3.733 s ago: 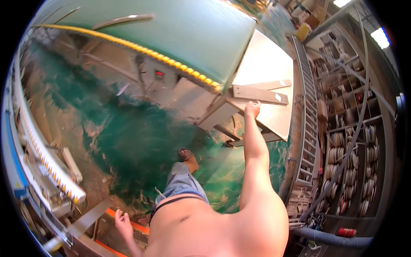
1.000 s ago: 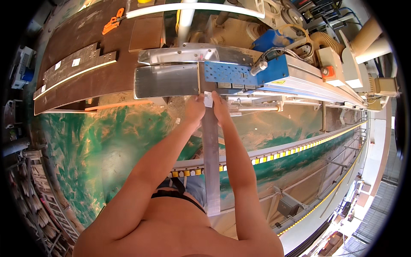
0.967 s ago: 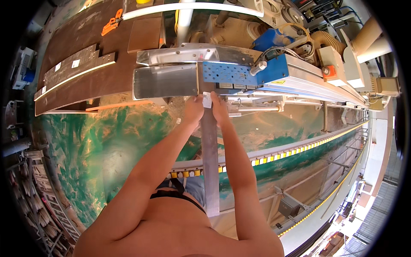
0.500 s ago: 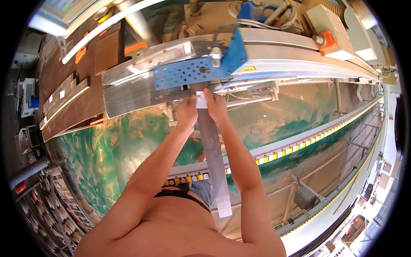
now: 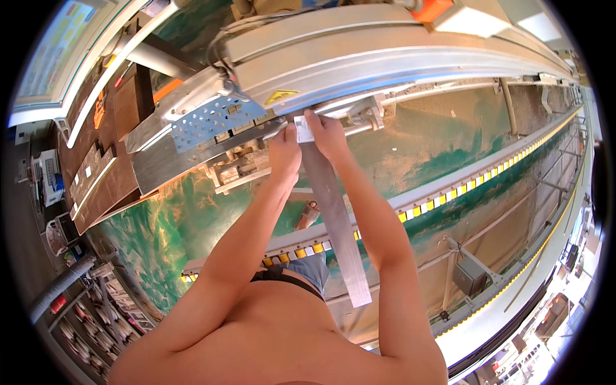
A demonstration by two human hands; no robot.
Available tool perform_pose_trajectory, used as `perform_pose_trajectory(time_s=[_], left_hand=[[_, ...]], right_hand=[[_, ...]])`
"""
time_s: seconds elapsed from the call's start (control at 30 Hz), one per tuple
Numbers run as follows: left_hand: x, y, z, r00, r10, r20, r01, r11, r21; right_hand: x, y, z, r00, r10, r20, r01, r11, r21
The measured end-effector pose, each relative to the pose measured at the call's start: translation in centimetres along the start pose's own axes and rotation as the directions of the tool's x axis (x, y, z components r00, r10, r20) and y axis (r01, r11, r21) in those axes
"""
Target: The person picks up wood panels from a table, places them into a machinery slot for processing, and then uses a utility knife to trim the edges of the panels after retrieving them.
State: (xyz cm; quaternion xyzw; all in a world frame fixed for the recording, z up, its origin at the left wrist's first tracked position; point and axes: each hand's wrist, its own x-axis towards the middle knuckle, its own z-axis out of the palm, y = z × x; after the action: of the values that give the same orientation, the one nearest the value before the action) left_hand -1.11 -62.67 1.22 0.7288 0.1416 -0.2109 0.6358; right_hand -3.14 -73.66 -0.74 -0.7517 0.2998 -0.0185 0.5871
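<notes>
A long, narrow grey-brown board slants from the machine's edge back toward my body. A white label is stuck on its far end. My left hand is closed on the left edge of that end, and my right hand grips the right edge, its thumb beside the label. The far tip of the board meets the front of a long machine, below a yellow warning triangle; whether it enters the machine I cannot tell. A blue perforated plate lies left of my hands.
Brown panels lie on the left. A rail with yellow and white blocks crosses between the machine and a second frame with a grey box. Beneath is a green, dusty floor. A shelving rack stands lower left.
The view has shifted right along the machine. The board's far end, earlier at the blue perforated plate, is now to the right of it. Both hands still hold the board.
</notes>
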Motion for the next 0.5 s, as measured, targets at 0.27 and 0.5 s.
perform_pose_trajectory(time_s=[0.27,0.5], left_hand=[[1.3,0.9,8.6,0.989,-0.083,0.123,0.066,0.988,0.139],[7.7,0.0,10.9,0.743,-0.349,0.571,0.031,0.87,0.491]], right_hand=[[3.7,1.8,-8.2,0.996,0.093,-0.002,-0.093,0.995,0.049],[0.5,6.7,-9.3,0.722,-0.281,-0.632,-0.053,0.889,-0.455]])
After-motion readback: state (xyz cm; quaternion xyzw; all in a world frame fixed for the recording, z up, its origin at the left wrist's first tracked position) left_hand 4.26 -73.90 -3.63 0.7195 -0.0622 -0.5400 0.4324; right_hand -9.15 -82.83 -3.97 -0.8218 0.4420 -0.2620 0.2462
